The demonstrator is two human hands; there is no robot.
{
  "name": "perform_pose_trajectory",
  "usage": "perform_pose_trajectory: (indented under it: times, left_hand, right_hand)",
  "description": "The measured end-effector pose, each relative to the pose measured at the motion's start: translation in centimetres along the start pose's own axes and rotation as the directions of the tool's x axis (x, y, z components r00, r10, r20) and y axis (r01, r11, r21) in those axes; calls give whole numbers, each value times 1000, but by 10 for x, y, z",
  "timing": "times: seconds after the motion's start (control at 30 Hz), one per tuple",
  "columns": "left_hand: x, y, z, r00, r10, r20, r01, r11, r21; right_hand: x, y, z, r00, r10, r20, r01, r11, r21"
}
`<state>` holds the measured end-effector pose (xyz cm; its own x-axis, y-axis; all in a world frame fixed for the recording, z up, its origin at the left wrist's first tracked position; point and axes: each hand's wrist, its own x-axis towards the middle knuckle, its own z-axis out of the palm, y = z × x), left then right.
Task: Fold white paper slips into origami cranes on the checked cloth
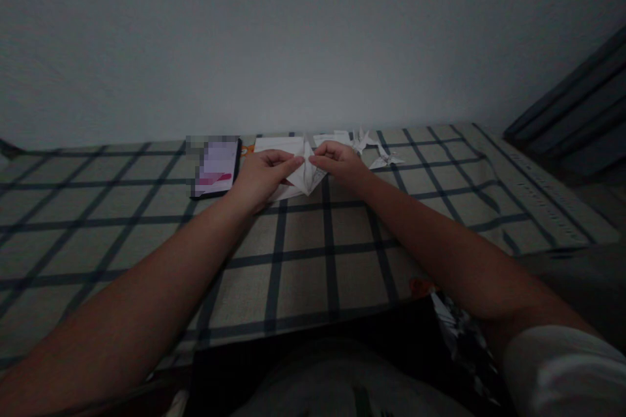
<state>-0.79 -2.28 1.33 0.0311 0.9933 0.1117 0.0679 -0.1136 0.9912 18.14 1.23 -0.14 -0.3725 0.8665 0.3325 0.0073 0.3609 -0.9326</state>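
Observation:
A folded piece of white paper is held up between my two hands, its lower end coming to a point. My left hand pinches its left side between thumb and fingers. On the right side, my right hand pinches it in the same way. Behind the hands lie white paper sheets, partly covered by my left hand. Two folded paper cranes, one upright and one lower crane, rest just beyond my right hand.
A tablet or large phone with a lit screen, partly pixelated, lies left of my left hand. A checked cloth covers the table up to a plain wall. Dark curtain-like folds hang at the right.

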Motion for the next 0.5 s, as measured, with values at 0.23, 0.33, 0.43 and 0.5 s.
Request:
perform_pose_trajectory:
  times: [0.23, 0.33, 0.43, 0.5]
  left_hand:
    - [1, 0, 1, 999, -43, 27, 44, 999, -22]
    - [-1, 0, 1, 987, -123, 104, 127, 991, -30]
    - [-1, 0, 1, 979, -150, 138, 153, 988, -11]
    - [-1, -1, 0, 981, -148, 124, 150, 989, -4]
  right_hand:
    - [-2, -2, 0, 1000, 8, 1, -8, 999, -40]
    - [-3, -4, 0, 1000, 20, -5, -20, 999, -44]
    - [-3, -7, 0, 1000, 3, 5, -3, 999, -49]
    - [-4, -9, 1, 1000, -25, 12, 26, 997, -72]
